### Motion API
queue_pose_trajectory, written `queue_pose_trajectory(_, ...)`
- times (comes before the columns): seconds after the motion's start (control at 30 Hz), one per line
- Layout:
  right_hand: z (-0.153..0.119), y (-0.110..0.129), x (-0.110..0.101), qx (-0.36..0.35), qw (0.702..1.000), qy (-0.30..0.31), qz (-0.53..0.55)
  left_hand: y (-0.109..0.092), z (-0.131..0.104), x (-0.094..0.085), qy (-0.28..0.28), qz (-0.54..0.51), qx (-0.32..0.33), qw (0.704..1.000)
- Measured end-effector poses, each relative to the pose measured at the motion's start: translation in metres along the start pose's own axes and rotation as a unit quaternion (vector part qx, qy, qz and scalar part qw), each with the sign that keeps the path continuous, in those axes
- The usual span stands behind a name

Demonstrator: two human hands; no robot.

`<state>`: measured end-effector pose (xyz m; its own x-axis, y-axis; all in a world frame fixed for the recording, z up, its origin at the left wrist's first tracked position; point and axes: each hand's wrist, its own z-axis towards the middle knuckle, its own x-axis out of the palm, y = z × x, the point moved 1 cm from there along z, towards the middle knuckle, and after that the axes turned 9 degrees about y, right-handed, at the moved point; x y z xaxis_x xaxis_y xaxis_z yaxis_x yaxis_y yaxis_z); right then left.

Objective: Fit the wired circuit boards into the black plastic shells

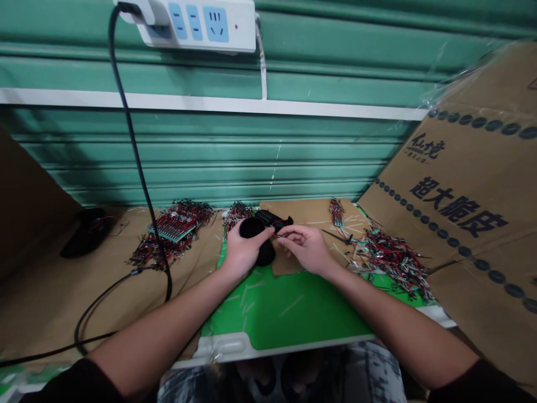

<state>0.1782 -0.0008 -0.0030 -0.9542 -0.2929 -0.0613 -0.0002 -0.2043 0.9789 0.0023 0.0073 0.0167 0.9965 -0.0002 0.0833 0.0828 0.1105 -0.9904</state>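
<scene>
My left hand [240, 251] is wrapped round a black housing with a round, cup-like opening [251, 227]; its lower part [265, 255] shows below my thumb. Close to its right side, my right hand [309, 249] has thumb and forefinger pinched together at a thin red wire [277, 235]. What exactly sits between those fingertips is too small to make out. Just behind both hands lies another black piece [274, 218], partly covered by them. Beneath is a sheet of cardboard [289, 266] on a green tabletop [293, 313].
Bundles of red and black wires with green circuit boards [178, 224] lie at left, a small bundle [336, 211] at back right, a loose wire pile [394, 257] at right. A black cable [134, 134] hangs from the power strip [197, 25]. A cardboard box [470, 184] walls the right side.
</scene>
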Motion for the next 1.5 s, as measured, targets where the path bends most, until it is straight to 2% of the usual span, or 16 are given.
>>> queue_pose_trajectory(0.3,0.001,0.005,-0.005,0.019,0.994,0.034,0.098,0.002,0.003,-0.001,0.005,-0.012,0.000,1.000)
queue_pose_trajectory(0.47,0.003,0.004,-0.008,0.021,0.993,0.001,0.115,0.000,0.003,-0.002,-0.050,-0.009,0.016,0.999)
queue_pose_trajectory(0.53,0.004,0.004,-0.008,0.014,0.992,-0.011,0.125,0.001,-0.001,0.002,-0.029,-0.056,-0.020,0.998)
queue_pose_trajectory(0.67,0.003,0.003,-0.006,-0.011,0.994,-0.018,0.108,0.005,-0.009,0.012,0.071,-0.170,-0.140,0.973)
queue_pose_trajectory(0.87,0.001,0.001,-0.004,-0.047,0.997,-0.016,0.063,0.005,-0.011,0.012,0.073,-0.208,-0.184,0.958)
queue_pose_trajectory(1.03,0.000,0.002,-0.006,-0.035,0.998,0.004,0.061,0.002,-0.009,0.009,0.068,-0.212,-0.168,0.960)
queue_pose_trajectory(1.23,0.002,-0.001,-0.009,-0.014,0.998,-0.006,0.067,0.006,-0.008,0.009,0.084,-0.185,-0.115,0.972)
queue_pose_trajectory(1.5,0.002,0.000,-0.010,-0.008,0.999,0.014,0.047,0.005,-0.008,0.009,0.085,-0.173,-0.136,0.972)
